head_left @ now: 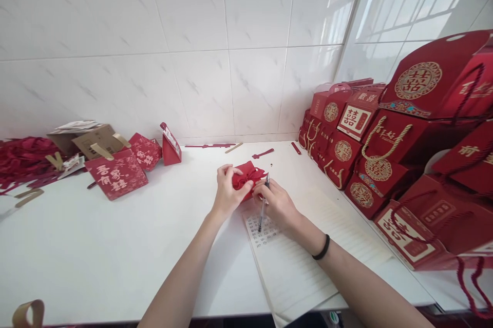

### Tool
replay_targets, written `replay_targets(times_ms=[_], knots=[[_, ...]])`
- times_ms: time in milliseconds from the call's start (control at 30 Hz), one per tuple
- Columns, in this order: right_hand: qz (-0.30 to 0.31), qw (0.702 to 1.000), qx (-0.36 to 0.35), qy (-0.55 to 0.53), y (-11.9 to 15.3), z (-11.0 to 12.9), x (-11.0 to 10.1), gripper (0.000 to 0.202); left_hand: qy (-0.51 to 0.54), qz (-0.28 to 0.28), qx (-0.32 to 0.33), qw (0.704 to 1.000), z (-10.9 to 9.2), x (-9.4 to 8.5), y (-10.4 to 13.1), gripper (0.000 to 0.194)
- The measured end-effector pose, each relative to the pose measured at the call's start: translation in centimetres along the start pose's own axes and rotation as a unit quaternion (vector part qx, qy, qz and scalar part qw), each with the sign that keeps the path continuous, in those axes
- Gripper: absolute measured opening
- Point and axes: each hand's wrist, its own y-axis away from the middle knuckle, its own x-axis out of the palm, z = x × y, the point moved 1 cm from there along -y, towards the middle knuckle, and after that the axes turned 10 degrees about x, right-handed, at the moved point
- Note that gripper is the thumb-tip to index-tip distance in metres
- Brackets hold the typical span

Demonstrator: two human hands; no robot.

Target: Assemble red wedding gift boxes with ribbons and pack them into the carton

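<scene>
A small red gift box with a dark red ribbon bow is on the table in front of me. My left hand is closed around its left side, the thumb pressing beside the bow. At its right side my right hand has its fingers bent, with the fingertips against the box and ribbon. A pen passes between those fingers, its lower end over a notebook. Handwritten characters fill the page's upper left, partly covered by my right hand and forearm.
Red gift boxes with cord handles are stacked on the right. At left stand red paper bags, a small red pouch-shaped box, a cardboard box and a heap of red ribbon. Ribbon scraps lie near the tiled wall.
</scene>
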Motion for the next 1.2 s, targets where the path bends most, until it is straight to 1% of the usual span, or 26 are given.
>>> replay_targets(times_ms=[133,267,400,467,533,600,633,667,700,733,767,800,833,900,967,1033,1100,1200], knots=[[-0.031,0.999,-0.005,0.032,0.0,1.3,0.1,0.018,-0.013,0.005,0.001,1.000,-0.7,0.4,0.0,0.006],[-0.070,0.995,-0.039,0.051,0.2,2.4,0.6,0.021,-0.018,-0.014,-0.010,1.000,-0.8,0.5,0.1,0.005],[-0.065,0.997,-0.025,0.036,0.6,3.3,1.7,0.019,-0.015,-0.029,-0.012,0.999,-1.0,0.7,0.4,0.004],[-0.069,0.997,-0.021,0.024,0.8,3.6,1.8,0.021,-0.010,-0.031,-0.013,0.999,-0.9,0.8,0.4,0.005],[-0.046,0.998,-0.045,0.001,0.7,3.6,1.5,0.020,-0.007,-0.030,-0.014,0.999,-0.7,0.7,0.3,0.006],[-0.016,0.996,-0.084,-0.035,0.5,3.2,0.8,0.013,0.003,-0.017,-0.007,1.000,-0.4,0.6,0.1,0.005],[-0.018,0.995,-0.087,-0.055,0.4,2.8,0.3,0.010,0.011,-0.007,-0.001,1.000,-0.3,0.4,0.0,0.004],[-0.035,0.994,-0.067,-0.073,0.2,2.2,-0.3,0.008,0.019,0.004,0.007,1.000,-0.2,0.3,-0.1,0.004],[-0.064,0.994,-0.024,-0.088,0.0,1.4,-0.7,0.007,0.026,0.015,0.013,0.999,-0.1,0.2,-0.1,0.003],[-0.091,0.990,0.033,-0.099,-0.2,0.5,-1.1,0.006,0.031,0.025,0.018,0.999,-0.1,0.1,-0.2,0.003],[-0.104,0.984,0.095,-0.111,-0.4,-0.4,-1.3,0.007,0.033,0.032,0.021,0.999,-0.1,-0.1,-0.2,0.003],[-0.095,0.976,0.149,-0.127,-0.5,-1.3,-1.4,0.011,0.034,0.036,0.022,0.998,-0.1,-0.2,-0.2,0.004],[-0.072,0.967,0.194,-0.149,-0.6,-2.1,-1.3,0.016,0.035,0.040,0.022,0.998,-0.2,-0.2,-0.2,0.003],[-0.024,0.944,0.256,-0.209,-0.8,-3.1,-1.0,0.025,0.038,0.048,0.021,0.998,-0.2,-0.4,-0.2,0.002],[-0.009,0.918,0.294,-0.264,-1.0,-3.4,-0.8,0.030,0.040,0.055,0.024,0.997,-0.3,-0.4,-0.1,0.003],[-0.005,0.901,0.311,-0.302,-1.2,-3.1,-0.9,0.030,0.038,0.056,0.026,0.997,-0.2,-0.4,-0.1,0.004],[0.021,0.892,0.315,-0.324,-1.3,-2.5,-1.2,0.027,0.031,0.051,0.026,0.998,-0.3,-0.4,-0.1,0.004],[0.067,0.887,0.313,-0.334,-1.4,-1.7,-1.7,0.023,0.023,0.041,0.019,0.999,-0.3,-0.3,-0.2,0.005]])
